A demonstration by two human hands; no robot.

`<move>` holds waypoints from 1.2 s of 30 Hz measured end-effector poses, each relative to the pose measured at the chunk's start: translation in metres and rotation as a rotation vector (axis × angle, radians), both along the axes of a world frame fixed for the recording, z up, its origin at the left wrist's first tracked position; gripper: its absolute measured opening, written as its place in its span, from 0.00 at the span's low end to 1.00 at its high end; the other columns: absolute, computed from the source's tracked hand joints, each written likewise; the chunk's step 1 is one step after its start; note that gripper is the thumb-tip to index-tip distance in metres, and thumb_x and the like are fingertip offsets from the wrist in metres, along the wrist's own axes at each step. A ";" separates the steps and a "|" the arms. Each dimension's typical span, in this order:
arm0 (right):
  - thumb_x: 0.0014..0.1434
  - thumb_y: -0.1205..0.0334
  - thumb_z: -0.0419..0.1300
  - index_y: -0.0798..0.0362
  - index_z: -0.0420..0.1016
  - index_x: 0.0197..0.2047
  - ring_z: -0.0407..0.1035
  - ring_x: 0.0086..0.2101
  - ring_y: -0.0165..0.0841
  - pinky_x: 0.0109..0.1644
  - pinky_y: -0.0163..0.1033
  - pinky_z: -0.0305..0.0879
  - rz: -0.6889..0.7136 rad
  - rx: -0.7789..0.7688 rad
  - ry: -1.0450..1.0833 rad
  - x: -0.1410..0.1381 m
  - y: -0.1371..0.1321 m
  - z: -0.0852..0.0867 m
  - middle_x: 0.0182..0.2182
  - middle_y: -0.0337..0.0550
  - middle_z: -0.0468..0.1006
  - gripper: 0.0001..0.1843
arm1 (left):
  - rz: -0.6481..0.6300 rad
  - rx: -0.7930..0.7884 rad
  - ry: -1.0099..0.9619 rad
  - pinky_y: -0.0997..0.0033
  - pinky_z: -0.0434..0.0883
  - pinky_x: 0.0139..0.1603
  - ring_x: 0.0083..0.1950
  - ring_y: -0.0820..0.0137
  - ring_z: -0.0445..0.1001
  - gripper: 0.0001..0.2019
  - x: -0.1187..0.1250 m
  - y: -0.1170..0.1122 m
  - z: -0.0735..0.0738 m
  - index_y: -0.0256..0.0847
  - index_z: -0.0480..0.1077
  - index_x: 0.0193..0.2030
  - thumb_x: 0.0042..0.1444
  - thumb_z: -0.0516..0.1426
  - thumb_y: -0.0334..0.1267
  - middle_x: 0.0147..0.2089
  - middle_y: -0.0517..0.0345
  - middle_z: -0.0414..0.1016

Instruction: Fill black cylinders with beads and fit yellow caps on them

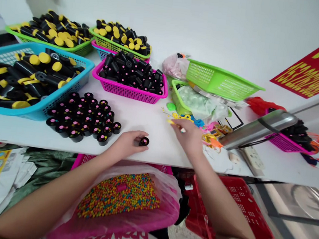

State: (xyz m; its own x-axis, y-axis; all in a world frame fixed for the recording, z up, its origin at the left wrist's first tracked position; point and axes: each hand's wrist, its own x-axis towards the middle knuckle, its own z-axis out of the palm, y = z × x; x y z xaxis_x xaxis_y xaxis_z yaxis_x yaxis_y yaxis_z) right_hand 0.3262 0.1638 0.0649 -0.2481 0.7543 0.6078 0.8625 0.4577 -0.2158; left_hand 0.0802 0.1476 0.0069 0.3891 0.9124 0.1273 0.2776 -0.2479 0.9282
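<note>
My left hand (126,143) is closed around a small black cylindrical cup (144,142) at the table's front edge; something pink shows inside it. To the right, my right hand (189,137) pinches a small yellow piece (171,122), too small to name exactly. Small colourful plastic pieces (198,122) lie just behind and beside that hand, partly hidden by it. Left of my left hand, several similar black cups (83,116) stand close together, with pink and other coloured bits in them. Below the table edge, a clear bag (173,186) holds many multicoloured beads (127,196).
A blue basket (81,73) and green baskets (81,49) hold black tubes with yellow ends. A magenta basket (133,93) holds black cylinders. On the right are a tilted green basket (224,81), a metal post (259,129) and a power strip (252,161). A red crate (242,200) sits below.
</note>
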 end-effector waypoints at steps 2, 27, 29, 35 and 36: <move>0.65 0.65 0.59 0.49 0.81 0.45 0.77 0.41 0.36 0.48 0.44 0.76 0.163 0.034 0.135 -0.027 -0.020 -0.019 0.39 0.44 0.83 0.10 | -0.004 0.001 -0.011 0.57 0.73 0.54 0.47 0.63 0.77 0.18 0.000 0.000 0.001 0.41 0.73 0.48 0.50 0.66 0.42 0.48 0.52 0.80; 0.64 0.77 0.50 0.43 0.63 0.68 0.74 0.52 0.38 0.52 0.49 0.78 0.567 0.421 0.260 -0.094 -0.058 0.002 0.53 0.43 0.79 0.32 | -0.087 -0.169 -0.629 0.70 0.68 0.39 0.36 0.71 0.68 0.22 -0.014 -0.049 0.059 0.52 0.48 0.62 0.65 0.51 0.48 0.35 0.64 0.70; 0.63 0.78 0.50 0.41 0.64 0.67 0.74 0.51 0.37 0.51 0.48 0.78 0.590 0.351 0.284 -0.095 -0.058 -0.011 0.52 0.42 0.79 0.33 | -0.117 -0.244 -0.632 0.70 0.68 0.38 0.34 0.72 0.69 0.22 -0.017 -0.047 0.043 0.51 0.47 0.61 0.64 0.51 0.50 0.34 0.64 0.71; 0.62 0.77 0.55 0.36 0.71 0.60 0.76 0.45 0.33 0.49 0.46 0.78 0.577 0.149 0.550 -0.093 -0.057 -0.029 0.47 0.38 0.81 0.31 | -0.167 -0.325 -0.734 0.71 0.68 0.40 0.39 0.72 0.74 0.22 -0.020 -0.048 0.025 0.52 0.46 0.55 0.64 0.53 0.54 0.40 0.63 0.73; 0.62 0.77 0.55 0.36 0.73 0.58 0.76 0.45 0.32 0.48 0.46 0.78 0.583 0.135 0.572 -0.094 -0.058 -0.030 0.46 0.38 0.81 0.29 | -0.173 -0.332 -0.754 0.70 0.69 0.41 0.40 0.72 0.74 0.21 -0.019 -0.050 0.024 0.53 0.46 0.55 0.64 0.53 0.54 0.40 0.63 0.73</move>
State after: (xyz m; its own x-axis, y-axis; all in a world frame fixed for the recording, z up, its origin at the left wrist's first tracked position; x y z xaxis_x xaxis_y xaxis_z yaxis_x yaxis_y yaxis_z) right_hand 0.2325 0.1059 0.0351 -0.2018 0.5119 0.8350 0.2522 0.8510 -0.4607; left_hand 0.0616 0.0975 0.0309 0.4454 0.8837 0.1442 -0.4625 0.0892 0.8821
